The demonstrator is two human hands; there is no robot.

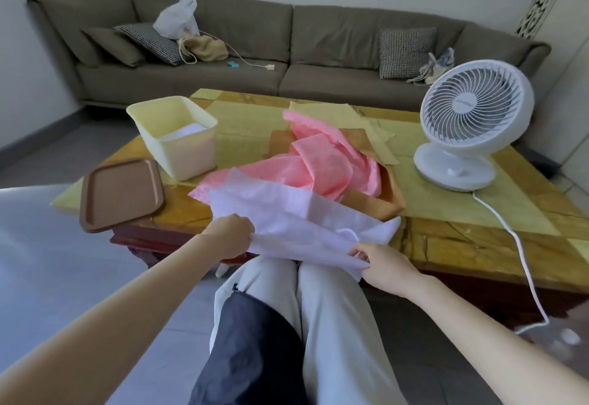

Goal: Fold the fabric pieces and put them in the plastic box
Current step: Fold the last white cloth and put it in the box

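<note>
My left grip (228, 235) pinches the left edge of the white fabric (287, 216). My right grip (384, 272) pinches its near right corner. The fabric is spread over the near bench (446, 245) edge, above my knees. Pink fabric (318, 162) is heaped touching it at 12 o'clock. The plastic box (188, 156) stands open at 10 o'clock, something white inside. Brown lid (121, 194) at 9, fan (475, 117) at 2.

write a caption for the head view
Left hand and right hand pinch a white fabric piece; pink pieces and the open plastic box sit behind.
</note>
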